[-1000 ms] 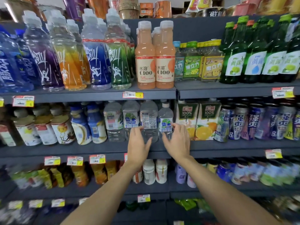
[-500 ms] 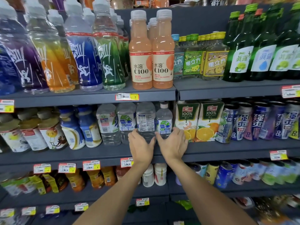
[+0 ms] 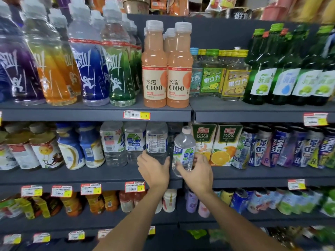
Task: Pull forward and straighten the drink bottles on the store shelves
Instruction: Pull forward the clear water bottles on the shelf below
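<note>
Bottles first: a small bottle (image 3: 184, 151) with a pale cap sits at the front edge of the middle shelf (image 3: 90, 176), tilted so that its cap leans right toward the orange juice cartons (image 3: 226, 144). The right hand (image 3: 197, 172) grips its lower half, fingers (image 3: 198, 160) curled round it. Just to its left a tall clear bottle (image 3: 156, 140) stands upright with its printed back label facing out. The left hand (image 3: 154, 171) holds the base of this one, its fingers (image 3: 145, 158) wrapped round the left side. Whether the two bottles touch I cannot tell.

Further left along the same shelf are more clear bottles, then blue-capped and round-lidded drinks. Right of the cartons stands a row of cans (image 3: 282, 147).

On the shelf above, two peach C100 bottles (image 3: 166, 69) stand at the front, with coloured sports drinks (image 3: 87, 66) to their left and green glass bottles (image 3: 290, 69) far right. A price tag (image 3: 136, 115) hangs on that shelf's edge.
</note>
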Motion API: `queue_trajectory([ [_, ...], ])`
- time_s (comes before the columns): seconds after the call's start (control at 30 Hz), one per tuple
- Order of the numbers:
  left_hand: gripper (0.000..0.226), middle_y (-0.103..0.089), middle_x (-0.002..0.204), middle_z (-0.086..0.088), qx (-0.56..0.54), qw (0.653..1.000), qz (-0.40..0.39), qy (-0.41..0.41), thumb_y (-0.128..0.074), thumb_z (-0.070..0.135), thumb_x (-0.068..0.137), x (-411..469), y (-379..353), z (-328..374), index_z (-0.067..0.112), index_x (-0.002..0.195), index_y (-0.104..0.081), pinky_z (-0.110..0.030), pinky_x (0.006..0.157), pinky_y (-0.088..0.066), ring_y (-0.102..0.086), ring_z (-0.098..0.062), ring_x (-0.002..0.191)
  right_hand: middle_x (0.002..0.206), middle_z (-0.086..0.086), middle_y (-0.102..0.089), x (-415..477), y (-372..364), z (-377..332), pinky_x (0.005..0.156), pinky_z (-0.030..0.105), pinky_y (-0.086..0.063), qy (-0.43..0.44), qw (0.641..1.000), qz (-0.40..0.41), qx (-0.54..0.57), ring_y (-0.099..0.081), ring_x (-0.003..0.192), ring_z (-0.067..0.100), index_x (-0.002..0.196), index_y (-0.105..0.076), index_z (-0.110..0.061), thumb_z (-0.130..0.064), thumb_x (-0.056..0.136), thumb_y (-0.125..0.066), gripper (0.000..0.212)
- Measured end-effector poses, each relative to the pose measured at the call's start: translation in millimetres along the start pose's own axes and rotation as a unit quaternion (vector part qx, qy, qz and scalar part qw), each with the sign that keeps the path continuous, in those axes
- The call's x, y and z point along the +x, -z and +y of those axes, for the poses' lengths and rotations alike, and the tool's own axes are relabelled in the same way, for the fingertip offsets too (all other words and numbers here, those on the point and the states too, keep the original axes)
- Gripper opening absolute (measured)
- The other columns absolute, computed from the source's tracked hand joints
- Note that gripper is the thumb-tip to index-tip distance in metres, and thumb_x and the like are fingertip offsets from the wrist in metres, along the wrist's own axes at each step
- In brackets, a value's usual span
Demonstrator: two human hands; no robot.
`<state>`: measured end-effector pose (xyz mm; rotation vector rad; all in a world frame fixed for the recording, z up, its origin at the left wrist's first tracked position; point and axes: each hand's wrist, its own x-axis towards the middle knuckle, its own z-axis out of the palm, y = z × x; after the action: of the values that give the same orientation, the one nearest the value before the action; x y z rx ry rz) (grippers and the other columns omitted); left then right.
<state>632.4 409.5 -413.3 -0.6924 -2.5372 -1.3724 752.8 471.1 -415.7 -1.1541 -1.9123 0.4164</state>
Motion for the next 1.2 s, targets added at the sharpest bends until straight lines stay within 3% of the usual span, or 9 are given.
queue_trajectory([
  [0.13, 0.094, -0.051, 0.126, -0.019, 0.015, 1.0, 0.016, 0.019, -0.085, 0.049, 0.071, -2.4, -4.3, 5.3, -0.002, 0.137, -0.043, -0.045, 0.092, -0.044, -0.05, -0.035, 0.115, 0.096, -0.01, -0.051, -2.5, -2.2, -1.3, 0.076, 0.035, -0.051, -0.013, 0.999, -0.011, 0.038, -0.059, 0.092, 0.015, 0.101, -0.049, -0.028, -0.064, 0.069, -0.072, 0.054],
  [0.43, 0.091, -0.053, 0.122, -0.023, -0.021, 1.0, 0.022, 0.004, -0.088, 0.04, 0.068, 0.3, -8.3, -1.3, -0.008, 0.132, -0.046, -0.042, 0.099, -0.039, -0.049, -0.038, 0.115, 0.092, -0.009, -0.05, -8.2, -1.2, -6.9, 0.065, 0.035, -0.05, -0.123, 0.99, 0.007, 0.063, -0.062, 0.083, 0.019, 0.097, -0.038, -0.026, -0.074, 0.06, -0.074, 0.071],
  [0.6, 0.091, -0.051, 0.125, -0.022, -0.037, 0.999, -0.003, -0.028, -0.085, 0.038, 0.07, -2.5, -1.3, -7.6, -0.01, 0.135, -0.043, -0.042, 0.104, -0.041, -0.046, -0.036, 0.12, 0.113, -0.003, -0.045, -8.2, -5.8, -8.0, 0.083, 0.04, -0.052, -0.095, 0.995, 0.005, 0.035, -0.057, 0.105, 0.024, 0.128, -0.042, -0.018, -0.077, 0.063, -0.07, 0.092],
  [0.73, 0.09, -0.053, 0.125, -0.019, -0.063, 0.996, -0.03, -0.054, -0.086, 0.035, 0.067, -0.9, 6.0, -15.2, -0.007, 0.135, -0.044, -0.043, 0.106, -0.04, -0.045, -0.033, 0.122, 0.12, 0.0, -0.046, -13.0, -7.7, -0.3, 0.094, 0.042, -0.048, -0.042, 0.998, -0.003, 0.053, -0.054, 0.113, 0.025, 0.134, -0.045, -0.016, -0.06, 0.073, -0.069, 0.079],
  [0.9, 0.089, -0.051, 0.128, 0.001, -0.124, 0.98, -0.121, -0.098, -0.085, 0.043, 0.066, 11.4, 23.0, -36.6, 0.015, 0.141, -0.045, -0.032, 0.105, -0.04, -0.044, -0.013, 0.124, 0.127, -0.001, -0.051, -15.2, -3.3, 10.4, 0.098, 0.044, -0.046, -0.038, 0.995, -0.038, 0.087, -0.051, 0.118, 0.021, 0.14, -0.04, -0.018, -0.059, 0.072, -0.061, 0.082],
  [1.0, 0.078, -0.058, 0.119, 0.015, -0.138, 0.964, -0.187, -0.129, -0.08, 0.047, 0.065, 20.6, 35.2, -45.7, 0.029, 0.135, -0.05, -0.021, 0.095, -0.043, -0.052, -0.001, 0.113, 0.12, -0.003, -0.054, -13.0, -3.3, 10.2, 0.092, 0.043, -0.05, -0.063, 0.992, -0.033, 0.106, -0.056, 0.112, 0.019, 0.129, -0.043, -0.022, -0.062, 0.068, -0.072, 0.079],
  [1.1, 0.07, -0.064, 0.115, 0.03, -0.183, 0.95, -0.221, -0.127, -0.082, 0.038, 0.066, 23.5, 42.1, -50.0, 0.035, 0.13, -0.052, -0.003, 0.087, -0.043, -0.059, 0.009, 0.11, 0.112, -0.004, -0.05, -11.2, -8.2, 7.5, 0.091, 0.042, -0.05, -0.075, 0.991, -0.021, 0.106, -0.054, 0.109, 0.018, 0.121, -0.044, -0.021, -0.06, 0.067, -0.079, 0.076],
  [1.2, 0.075, -0.064, 0.123, 0.026, -0.208, 0.942, -0.231, -0.122, -0.081, 0.035, 0.069, 22.5, 41.8, -53.4, 0.028, 0.137, -0.052, -0.009, 0.095, -0.044, -0.058, 0.009, 0.115, 0.113, -0.002, -0.047, -11.5, -13.7, 3.7, 0.095, 0.039, -0.047, -0.07, 0.993, -0.017, 0.098, -0.049, 0.113, 0.02, 0.121, -0.046, -0.015, -0.056, 0.068, -0.081, 0.075],
])
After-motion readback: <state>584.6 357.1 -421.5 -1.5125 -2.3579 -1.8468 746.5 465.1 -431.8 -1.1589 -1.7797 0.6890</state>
